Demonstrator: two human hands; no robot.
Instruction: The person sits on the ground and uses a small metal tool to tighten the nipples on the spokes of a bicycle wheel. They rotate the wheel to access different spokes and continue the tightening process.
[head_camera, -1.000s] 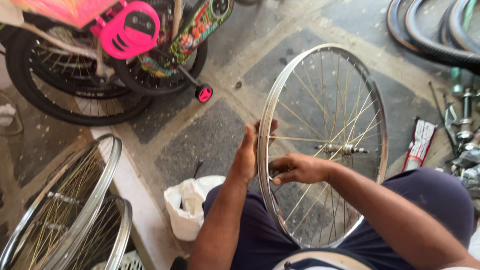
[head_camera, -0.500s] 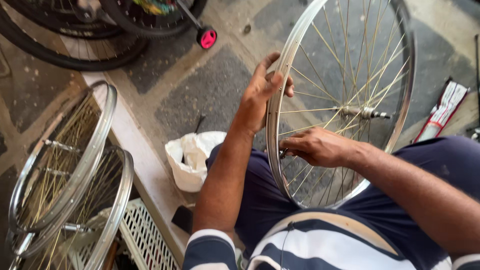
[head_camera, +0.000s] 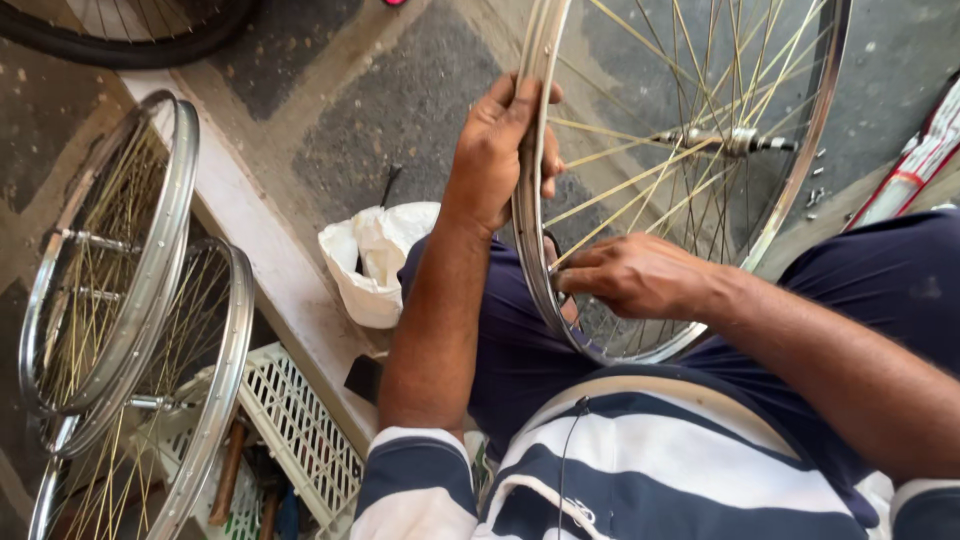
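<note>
A silver bicycle wheel rim (head_camera: 800, 170) with golden spokes and a metal hub (head_camera: 735, 140) stands upright on my lap. My left hand (head_camera: 500, 150) is wrapped around the rim's left edge and holds it. Lower down, my right hand (head_camera: 630, 275) pinches at a spoke end against the inside of the rim, fingers closed; whether a small tool is in them is hidden.
Two more spoked wheels (head_camera: 120, 290) lean at the left by a concrete step (head_camera: 270, 260). A white plastic bag (head_camera: 375, 260) lies by my knee. A white crate (head_camera: 290, 440) with tools sits at the lower left. A red-and-white packet (head_camera: 915, 170) lies at the right.
My view has tilted down and come closer, so the wheel fills more of the frame. My left hand stays on the rim; my right hand has dropped lower on the rim.
</note>
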